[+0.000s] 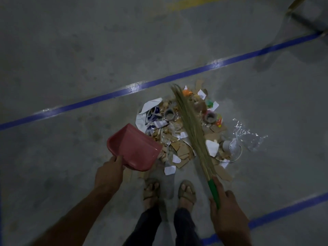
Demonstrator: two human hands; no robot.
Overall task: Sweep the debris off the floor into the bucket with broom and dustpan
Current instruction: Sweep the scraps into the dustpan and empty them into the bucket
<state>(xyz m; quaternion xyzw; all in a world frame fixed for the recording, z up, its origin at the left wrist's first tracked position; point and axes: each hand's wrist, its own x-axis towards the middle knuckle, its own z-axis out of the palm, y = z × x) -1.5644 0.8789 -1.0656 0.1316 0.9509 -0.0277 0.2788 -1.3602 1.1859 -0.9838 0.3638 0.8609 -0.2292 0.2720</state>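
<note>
Your left hand [110, 172] grips the red dustpan [134, 147], your right hand [226, 208] the broom [190, 125], over debris [184, 134] on a dim grey concrete floor [79, 50] crossed by blue tape lines [159, 82].

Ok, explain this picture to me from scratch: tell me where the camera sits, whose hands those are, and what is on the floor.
There is no machine here. A person wears one wide-angle camera on the head, so you look down along their arms to their sandalled feet. The left hand grips the rear of a red dustpan, tilted with its open edge at the pile. The right hand holds the green handle of a grass broom, whose bristles lie across the pile. The debris pile is torn paper, cardboard scraps, small cups and clear plastic on a grey concrete floor marked with blue tape lines. No bucket shows in this view.
</note>
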